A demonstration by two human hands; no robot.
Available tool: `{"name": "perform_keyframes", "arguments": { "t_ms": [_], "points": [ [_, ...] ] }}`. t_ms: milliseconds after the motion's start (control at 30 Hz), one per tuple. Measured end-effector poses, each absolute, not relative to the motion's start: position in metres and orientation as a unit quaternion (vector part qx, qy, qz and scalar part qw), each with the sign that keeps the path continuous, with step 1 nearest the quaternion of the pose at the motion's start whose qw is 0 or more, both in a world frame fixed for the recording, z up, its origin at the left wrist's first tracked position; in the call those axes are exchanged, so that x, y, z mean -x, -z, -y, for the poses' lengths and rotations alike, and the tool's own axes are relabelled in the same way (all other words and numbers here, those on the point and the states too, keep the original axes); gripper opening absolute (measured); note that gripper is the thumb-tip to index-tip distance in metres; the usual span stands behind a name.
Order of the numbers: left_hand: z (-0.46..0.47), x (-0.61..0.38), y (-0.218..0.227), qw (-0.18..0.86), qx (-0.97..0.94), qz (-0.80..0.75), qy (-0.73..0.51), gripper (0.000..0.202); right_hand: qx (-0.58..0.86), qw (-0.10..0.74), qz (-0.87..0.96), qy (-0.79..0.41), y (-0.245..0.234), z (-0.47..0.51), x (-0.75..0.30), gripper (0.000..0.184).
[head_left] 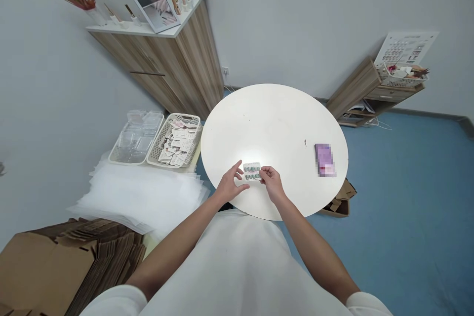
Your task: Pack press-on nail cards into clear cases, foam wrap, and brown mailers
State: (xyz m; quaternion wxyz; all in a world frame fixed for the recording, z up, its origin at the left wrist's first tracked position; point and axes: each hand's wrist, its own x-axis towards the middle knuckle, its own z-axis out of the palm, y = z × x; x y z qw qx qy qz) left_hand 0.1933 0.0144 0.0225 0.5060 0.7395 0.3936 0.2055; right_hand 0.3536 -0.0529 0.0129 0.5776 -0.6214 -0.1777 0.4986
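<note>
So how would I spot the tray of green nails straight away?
Find the white table, then its near side, where the right hand grips a small tray of green nails. Its two green rows set it apart from the blurred purple item farther right.

No legible text or numbers, white board (406, 47) at the low cabinet (351, 88) with print too small to read, white packets (179, 140) in the perforated basket (194, 144) bearing blurred print, purple box (324, 158) on the worktop (274, 123) pixelated, any lettering obscured.
</note>
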Motion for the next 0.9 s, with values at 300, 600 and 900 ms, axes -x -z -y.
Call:
{"name": "perform_keyframes", "arguments": {
  "t_ms": [300,600,900],
  "points": [
    [-0.020,-0.201,-0.010,0.412,-0.829,-0.340,-0.165,0.070,0.616,0.566,0.198,-0.511,-0.003,0.065,-0.355,0.024],
    [-0.036,-0.190,-0.004,0.455,-0.828,-0.310,-0.104,0.068,0.662,0.416,0.461,-0.420,-0.005,0.072,-0.378,0.075],
    [-0.057,-0.174,0.005,0.456,-0.833,-0.299,-0.097,0.066,0.640,0.376,0.561,-0.367,0.007,0.050,-0.344,0.071]
  ]
}}
